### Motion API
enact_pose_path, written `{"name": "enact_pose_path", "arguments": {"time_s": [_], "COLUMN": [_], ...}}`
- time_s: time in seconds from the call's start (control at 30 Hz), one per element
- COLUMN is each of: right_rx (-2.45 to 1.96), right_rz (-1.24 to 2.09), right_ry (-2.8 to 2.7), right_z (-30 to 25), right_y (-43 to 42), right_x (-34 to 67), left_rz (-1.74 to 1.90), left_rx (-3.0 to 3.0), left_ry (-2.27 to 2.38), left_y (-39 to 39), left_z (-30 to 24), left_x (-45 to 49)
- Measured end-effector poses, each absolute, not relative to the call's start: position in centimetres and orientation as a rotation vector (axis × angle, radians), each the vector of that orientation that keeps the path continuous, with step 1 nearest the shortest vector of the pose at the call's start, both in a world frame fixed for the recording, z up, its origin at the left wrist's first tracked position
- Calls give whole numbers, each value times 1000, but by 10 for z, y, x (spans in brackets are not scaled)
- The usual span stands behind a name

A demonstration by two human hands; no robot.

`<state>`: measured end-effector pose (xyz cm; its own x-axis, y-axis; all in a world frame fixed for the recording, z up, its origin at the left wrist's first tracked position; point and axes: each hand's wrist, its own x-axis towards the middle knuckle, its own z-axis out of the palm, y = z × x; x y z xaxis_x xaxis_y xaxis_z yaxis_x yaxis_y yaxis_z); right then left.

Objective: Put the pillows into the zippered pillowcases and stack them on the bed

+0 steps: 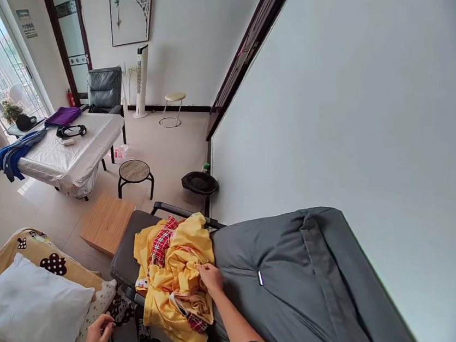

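Yellow cloth (177, 281) heaped on grey chair (129, 242), spilling past near seat edge. Bare strip of seat left of cloth; open floor (164, 156) past far armrest (172, 208). Cloth's long way runs far to near. Right hand (209, 277) pinches cloth. Left hand (99, 334) beside bed (70, 257), fingers bent; cannot tell if gripping. One heap, two round stools (134, 171), one white pillow (34, 319).

- Dark grey chair (276, 275): crumpled yellow cloth (170, 282) with red plaid parts (164, 243) lies on it.
- Patterned bed (80, 267): a white pillow (34, 319) lies on top.
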<state>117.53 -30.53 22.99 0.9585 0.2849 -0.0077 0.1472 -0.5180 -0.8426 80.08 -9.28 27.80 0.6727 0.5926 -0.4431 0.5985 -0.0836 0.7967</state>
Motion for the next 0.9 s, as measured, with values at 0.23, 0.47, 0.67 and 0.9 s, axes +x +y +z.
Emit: {"name": "enact_pose_path", "arguments": {"time_s": [0.23, 0.47, 0.67, 0.9], "right_rx": [-1900, -1185, -866, -454], "right_rz": [65, 334, 869, 1314], "right_ry": [-35, -253, -486, -726], "right_z": [332, 484, 514, 501], "right_y": [-331, -315, -262, -214], "right_x": [1200, 1122, 1048, 999], "left_rz": [122, 64, 196, 801], "left_rx": [1578, 1779, 1745, 1296], "left_ry": [1039, 610, 497, 1148], "left_y": [-81, -113, -154, -137], "left_z": [287, 360, 415, 403], "left_x": [816, 909, 942, 863]}}
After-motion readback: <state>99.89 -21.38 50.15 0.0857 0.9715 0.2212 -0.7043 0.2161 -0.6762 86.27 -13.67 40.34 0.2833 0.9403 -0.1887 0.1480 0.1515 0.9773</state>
